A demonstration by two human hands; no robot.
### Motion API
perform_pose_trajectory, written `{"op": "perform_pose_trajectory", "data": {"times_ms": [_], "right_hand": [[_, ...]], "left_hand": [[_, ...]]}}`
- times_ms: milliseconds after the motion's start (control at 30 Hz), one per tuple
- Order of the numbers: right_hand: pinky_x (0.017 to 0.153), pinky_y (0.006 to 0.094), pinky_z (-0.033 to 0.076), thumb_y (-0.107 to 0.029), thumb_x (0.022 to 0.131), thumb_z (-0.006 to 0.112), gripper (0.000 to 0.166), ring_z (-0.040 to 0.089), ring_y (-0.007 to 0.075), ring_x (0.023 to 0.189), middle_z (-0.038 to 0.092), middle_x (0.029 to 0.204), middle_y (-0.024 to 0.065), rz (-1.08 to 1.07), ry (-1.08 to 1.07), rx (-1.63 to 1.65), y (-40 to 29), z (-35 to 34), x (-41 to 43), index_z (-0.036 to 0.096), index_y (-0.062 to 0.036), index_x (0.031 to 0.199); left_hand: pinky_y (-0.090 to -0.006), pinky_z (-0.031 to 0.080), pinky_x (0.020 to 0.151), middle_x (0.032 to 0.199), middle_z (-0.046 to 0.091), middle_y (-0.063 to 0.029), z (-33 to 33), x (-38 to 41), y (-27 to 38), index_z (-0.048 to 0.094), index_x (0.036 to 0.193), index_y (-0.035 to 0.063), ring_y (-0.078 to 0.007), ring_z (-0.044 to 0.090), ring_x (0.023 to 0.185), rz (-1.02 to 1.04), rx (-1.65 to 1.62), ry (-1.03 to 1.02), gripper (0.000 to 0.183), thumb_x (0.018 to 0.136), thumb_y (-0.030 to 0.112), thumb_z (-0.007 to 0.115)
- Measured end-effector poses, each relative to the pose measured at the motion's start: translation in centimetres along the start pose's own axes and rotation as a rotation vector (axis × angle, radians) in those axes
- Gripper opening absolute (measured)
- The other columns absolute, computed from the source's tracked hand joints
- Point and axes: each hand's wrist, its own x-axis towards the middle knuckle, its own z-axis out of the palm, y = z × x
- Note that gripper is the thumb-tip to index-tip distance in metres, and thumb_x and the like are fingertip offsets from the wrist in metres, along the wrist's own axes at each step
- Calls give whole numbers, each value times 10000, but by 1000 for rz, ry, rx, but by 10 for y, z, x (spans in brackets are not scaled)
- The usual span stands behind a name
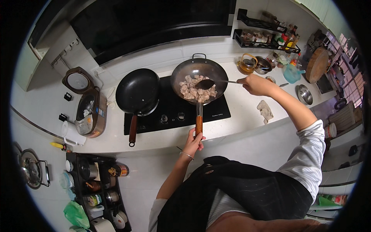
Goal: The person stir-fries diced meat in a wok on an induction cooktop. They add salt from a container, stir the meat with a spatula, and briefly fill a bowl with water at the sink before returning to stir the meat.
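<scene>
A dark wok (181, 71) sits on the right burner of the black gas hob (153, 123). Browned chunks of meat (200, 94) lie in its bottom. My left hand (194, 142) grips the lower end of the wok's wooden handle (199, 124). In my right hand (256, 85) is a long-handled cooking spatula or ladle (205, 84), reaching in from the right with its dark head over the meat. Whether the head touches the pieces I cannot tell. Left of the wok, a black frying pan (137, 90) rests on the other burner, its handle towards me.
An open rice cooker (92, 113) and a white jug (71, 132) stand at the left. A crumpled cloth (265, 111) lies right of the hob. Farther right are a glass teapot (246, 66), a metal bowl (305, 94) and a round wooden chopping board (317, 65). A range hood (153, 23) hangs above.
</scene>
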Motion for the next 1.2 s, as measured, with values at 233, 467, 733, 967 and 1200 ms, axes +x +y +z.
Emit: {"op": "perform_pose_trajectory", "data": {"times_ms": [233, 467, 733, 967, 1200], "right_hand": [[795, 443, 560, 16, 797, 570, 226, 679, 385, 887, 696, 885, 215, 89, -84, -103, -52, 53, 21, 713, -37, 963], [772, 440, 569, -35, 807, 565, 172, 695, 371, 877, 707, 907, 209, 146, 36, -129, -46, 111, 72, 723, -24, 874], [838, 449, 544, -40, 775, 554, 201, 665, 421, 917, 678, 905, 280, 343, 9, -173, 34, 34, 79, 698, 50, 885], [319, 271, 313, -79, 831, 550, 174, 484, 102, 419, 641, 693, 95, 564, -263, 683, 138, 95, 165, 689, 14, 781], [338, 167, 228, -96, 956, 562, 207, 355, 20, 445, 549, 680, -10, 501, -301, 1415, 117, 152, 169, 629, -61, 1148]], "left_hand": [[-247, 414, 473, 965, 631, -108, 3, -2, -3, 279, 1406, 99, -104, 523, 541, -7, 6, 18, 491, 1016, 251, 535], [-244, 414, 471, 972, 632, -116, -2, -1, 1, 278, 1402, 101, -108, 523, 539, -16, 25, 28, 493, 1011, 249, 540], [-248, 406, 471, 992, 630, -127, -4, 3, -3, 275, 1404, 113, -112, 518, 540, -10, 27, 37, 501, 1007, 249, 549], [-266, 416, 491, 962, 650, -96, -2, 1, 2, 281, 1421, 124, -114, 521, 545, -28, 66, 29, 497, 1011, 246, 535], [-278, 414, 488, 950, 648, -99, -7, 2, 2, 297, 1405, 136, -125, 534, 548, -17, 77, 0, 475, 1008, 241, 537]]}}
